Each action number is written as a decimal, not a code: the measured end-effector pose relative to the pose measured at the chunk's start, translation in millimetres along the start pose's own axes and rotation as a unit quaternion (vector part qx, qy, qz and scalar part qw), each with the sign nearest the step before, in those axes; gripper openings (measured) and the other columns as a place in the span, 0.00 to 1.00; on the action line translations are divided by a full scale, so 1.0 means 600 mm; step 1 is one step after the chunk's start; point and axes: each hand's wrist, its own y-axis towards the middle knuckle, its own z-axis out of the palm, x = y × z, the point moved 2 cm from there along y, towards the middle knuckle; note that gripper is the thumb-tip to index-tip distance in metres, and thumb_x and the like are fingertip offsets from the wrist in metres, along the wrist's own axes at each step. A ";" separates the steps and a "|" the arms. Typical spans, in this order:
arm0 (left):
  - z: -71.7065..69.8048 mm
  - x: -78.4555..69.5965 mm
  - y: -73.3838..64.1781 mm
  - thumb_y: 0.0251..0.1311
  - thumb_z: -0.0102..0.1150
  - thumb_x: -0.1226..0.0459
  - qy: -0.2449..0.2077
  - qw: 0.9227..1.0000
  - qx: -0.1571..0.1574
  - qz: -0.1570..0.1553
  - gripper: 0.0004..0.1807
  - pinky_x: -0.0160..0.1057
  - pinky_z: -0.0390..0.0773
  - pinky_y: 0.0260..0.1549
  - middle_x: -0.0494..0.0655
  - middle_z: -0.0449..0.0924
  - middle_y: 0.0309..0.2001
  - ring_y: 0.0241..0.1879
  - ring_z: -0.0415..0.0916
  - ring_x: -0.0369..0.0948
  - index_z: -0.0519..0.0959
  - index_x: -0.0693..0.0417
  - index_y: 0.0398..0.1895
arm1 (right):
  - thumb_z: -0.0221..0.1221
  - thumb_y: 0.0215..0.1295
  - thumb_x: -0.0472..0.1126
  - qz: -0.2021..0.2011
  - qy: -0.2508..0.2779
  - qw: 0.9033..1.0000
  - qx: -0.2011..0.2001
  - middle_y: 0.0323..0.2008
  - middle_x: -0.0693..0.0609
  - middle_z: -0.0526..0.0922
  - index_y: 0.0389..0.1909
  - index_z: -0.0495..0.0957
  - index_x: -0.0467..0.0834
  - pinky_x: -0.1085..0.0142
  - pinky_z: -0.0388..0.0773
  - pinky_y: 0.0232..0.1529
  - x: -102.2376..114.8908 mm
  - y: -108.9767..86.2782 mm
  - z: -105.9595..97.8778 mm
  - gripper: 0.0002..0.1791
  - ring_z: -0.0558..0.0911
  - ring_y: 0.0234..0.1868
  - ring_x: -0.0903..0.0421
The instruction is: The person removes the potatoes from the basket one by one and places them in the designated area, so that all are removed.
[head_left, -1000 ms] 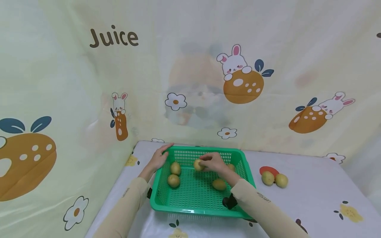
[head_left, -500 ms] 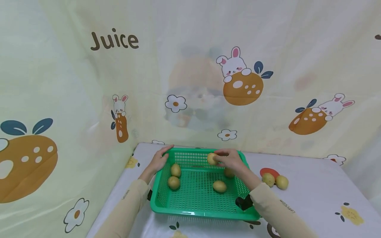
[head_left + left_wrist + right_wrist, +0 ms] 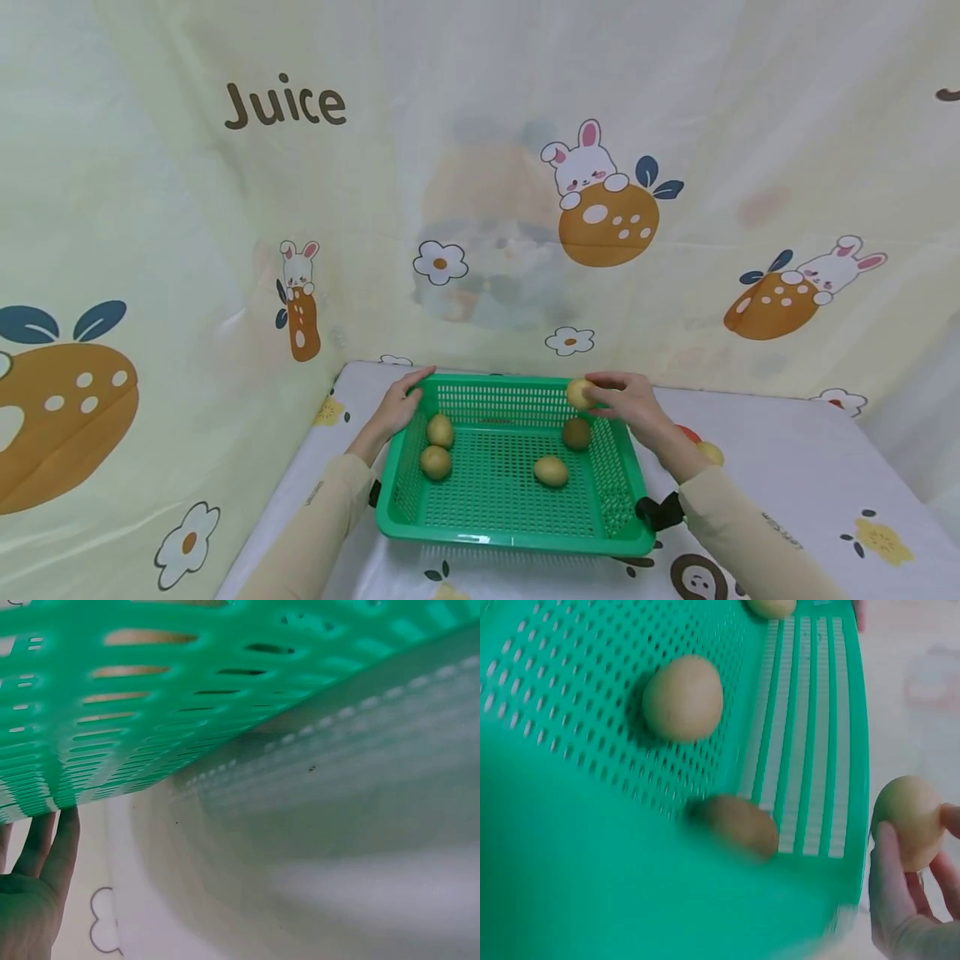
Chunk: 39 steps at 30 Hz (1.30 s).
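Observation:
My right hand (image 3: 626,400) pinches a yellowish-brown potato (image 3: 580,393) between thumb and fingertips, at the far right corner of a green plastic basket (image 3: 510,542). In the right wrist view that potato (image 3: 907,823) appears just beyond the rim, above the fingers. My left hand (image 3: 397,408) rests at the basket's far left corner; in the left wrist view its fingers (image 3: 64,855) are straight against the green edge, tips hidden. Inside the basket lie two potatoes on the left, an upper one (image 3: 440,431) and a lower one (image 3: 435,462), plus a pale potato (image 3: 551,472) and a darker one (image 3: 577,434) on the right.
Right of the basket, a red disc (image 3: 687,433) and a potato (image 3: 709,453) show partly behind my right forearm. A black strap piece (image 3: 660,512) on the right wrist overlaps the basket's near right corner. A printed curtain (image 3: 495,208) hangs behind the table.
My right hand has lifted the potato from over the basket's middle and carried it right to the far right corner. The left hand stays put. The right forearm now partly hides the red disc.

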 end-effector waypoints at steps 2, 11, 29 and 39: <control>0.000 0.000 0.000 0.71 0.40 0.73 -0.006 1.000 0.002 0.003 0.25 0.59 0.51 0.70 0.57 0.64 0.71 0.73 0.53 0.56 0.68 0.58 0.70 | 0.58 0.70 0.37 0.005 -0.004 1.000 -0.005 0.60 0.30 0.71 0.64 0.67 0.25 0.57 0.81 0.49 -0.002 -0.003 -0.016 0.27 0.82 0.44 0.60; -0.001 0.002 0.000 0.70 0.41 0.74 -0.005 1.000 -0.003 -0.002 0.26 0.57 0.52 0.70 0.55 0.65 0.71 0.72 0.55 0.54 0.69 0.57 0.70 | 0.57 0.72 0.43 0.022 -0.056 0.998 -0.027 0.64 0.30 0.68 0.67 0.64 0.28 0.61 0.82 0.46 -0.015 -0.019 -0.083 0.31 0.81 0.48 0.57; -0.001 0.003 -0.001 0.72 0.39 0.73 -0.005 1.000 0.002 -0.006 0.25 0.57 0.51 0.70 0.54 0.64 0.71 0.73 0.53 0.53 0.67 0.57 0.71 | 0.56 0.72 0.49 0.077 -0.113 0.988 -0.075 0.49 0.43 0.80 0.68 0.61 0.25 0.62 0.83 0.45 -0.099 -0.071 -0.231 0.36 0.83 0.38 0.65; 0.000 0.003 0.000 0.71 0.40 0.72 -0.002 1.000 -0.002 -0.010 0.26 0.56 0.52 0.70 0.53 0.64 0.71 0.73 0.54 0.53 0.69 0.54 0.71 | 0.58 0.71 0.44 0.125 -0.057 0.985 -0.107 0.36 0.63 0.78 0.66 0.58 0.19 0.59 0.83 0.43 -0.153 -0.094 -0.295 0.37 0.82 0.34 0.66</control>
